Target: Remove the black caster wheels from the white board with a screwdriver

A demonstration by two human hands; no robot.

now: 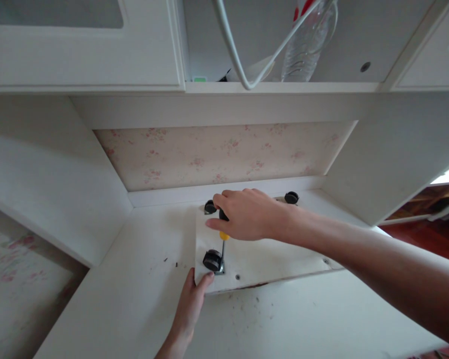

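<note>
My right hand [249, 214] is wrapped round the black-and-yellow handle of a screwdriver [224, 236], held upright. Its thin shaft points down at the metal plate of a black caster wheel [212, 260], though the tip's exact contact is hard to make out. That caster sits at the near left corner of a white board [273, 259] lying flat. At this same corner my left hand [193, 299] grips the board's edge, thumb on top beside the caster. Two more casters, one far left [210, 207] and one far right [292, 198], stand on the board; my right hand and forearm cover part of it.
Under the board is a white desktop [157, 299] with dark crumbs. White side panels [52, 164] flank it. Overhead, a shelf [344, 87] holds a clear plastic bottle [303, 55], and a white cable [234, 50] hangs over its edge. Floral wallpaper [209, 154] covers the back.
</note>
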